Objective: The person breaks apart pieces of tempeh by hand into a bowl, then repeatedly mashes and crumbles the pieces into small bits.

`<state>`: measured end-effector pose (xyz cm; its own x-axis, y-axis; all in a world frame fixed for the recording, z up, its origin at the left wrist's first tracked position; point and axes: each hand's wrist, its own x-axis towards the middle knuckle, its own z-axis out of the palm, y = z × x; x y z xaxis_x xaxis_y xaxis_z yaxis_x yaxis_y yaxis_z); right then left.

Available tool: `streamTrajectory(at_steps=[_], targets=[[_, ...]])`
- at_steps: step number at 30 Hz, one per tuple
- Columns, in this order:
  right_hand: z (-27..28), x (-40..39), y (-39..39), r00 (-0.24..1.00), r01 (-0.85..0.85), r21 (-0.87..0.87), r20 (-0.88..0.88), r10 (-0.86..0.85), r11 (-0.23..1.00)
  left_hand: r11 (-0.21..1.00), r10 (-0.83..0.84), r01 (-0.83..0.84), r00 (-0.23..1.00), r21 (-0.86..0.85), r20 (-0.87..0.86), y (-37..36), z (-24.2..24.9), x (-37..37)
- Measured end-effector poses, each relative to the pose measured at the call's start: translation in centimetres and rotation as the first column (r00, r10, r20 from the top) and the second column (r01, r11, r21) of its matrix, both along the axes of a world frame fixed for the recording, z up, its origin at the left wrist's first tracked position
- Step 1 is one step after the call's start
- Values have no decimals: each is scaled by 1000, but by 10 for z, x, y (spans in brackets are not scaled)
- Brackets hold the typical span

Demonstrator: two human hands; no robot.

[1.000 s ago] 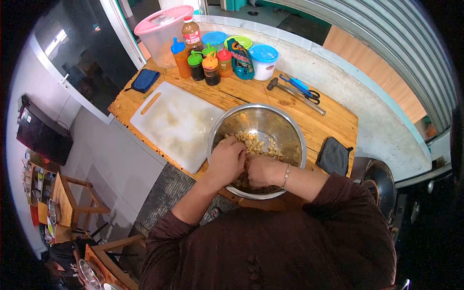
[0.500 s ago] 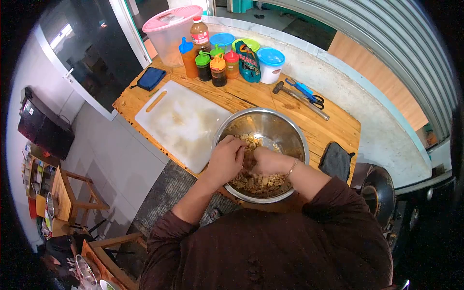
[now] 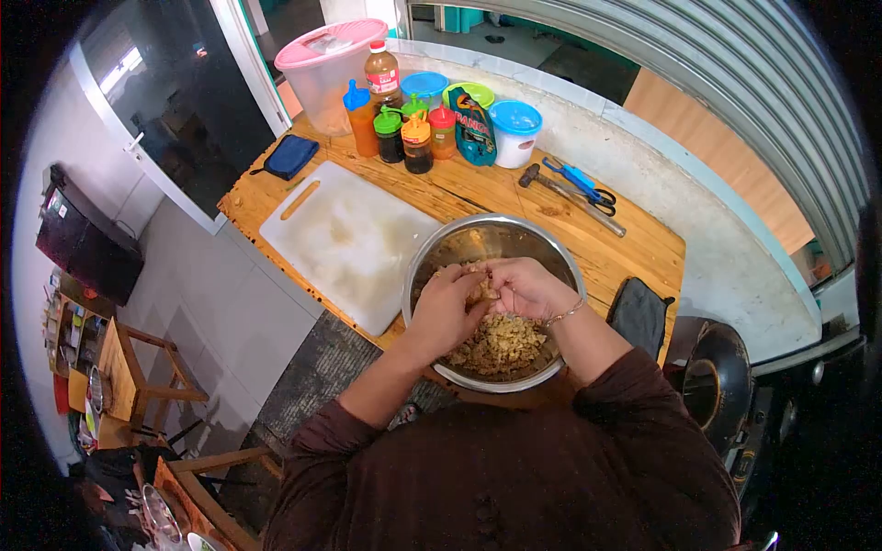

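A steel mixing bowl (image 3: 562,360) sits near the table's front edge, with a crumbly yellow-brown food mixture (image 3: 507,343) inside. Over the bowl, my left hand (image 3: 448,308) curls its fingers around some of this mixture. Facing it, my right hand (image 3: 522,286) is also closed on the mixture, a bracelet at its wrist. Both hands meet at the fingertips, and a clump shows between them. A white cutting board (image 3: 340,243) lies left of the bowl.
Behind the bowl are a hammer (image 3: 574,200), blue-handled scissors (image 3: 581,180), several sauce bottles (image 3: 417,145), a blue-lidded tub (image 3: 514,133) and a large pink-lidded container (image 3: 326,78). Dark cloths lie at left (image 3: 290,156) and right (image 3: 640,314). A wok (image 3: 717,381) stands beyond the table's right end.
Both hands have risen from deep in the bowl and come together, with mixture now between the fingers. The right hand has turned so its palm side shows. More loose mixture is visible below.
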<state>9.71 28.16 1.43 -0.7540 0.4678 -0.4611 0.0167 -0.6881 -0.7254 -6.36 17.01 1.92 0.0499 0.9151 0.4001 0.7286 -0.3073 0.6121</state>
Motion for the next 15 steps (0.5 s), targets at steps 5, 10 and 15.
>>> streamTrajectory(at_steps=[5,10,15], targets=[[31,-4,-11,932,-119,282,361,10,952,1000,30,-29,981,-5,190,4,3,-3],[20,6,-9,724,-626,754,656,-212,198,955,230,-137,901,-263,368,-2,20,-3],[24,23,-35,737,-674,733,661,-140,-87,994,85,-97,975,50,206,-12,21,-12]])
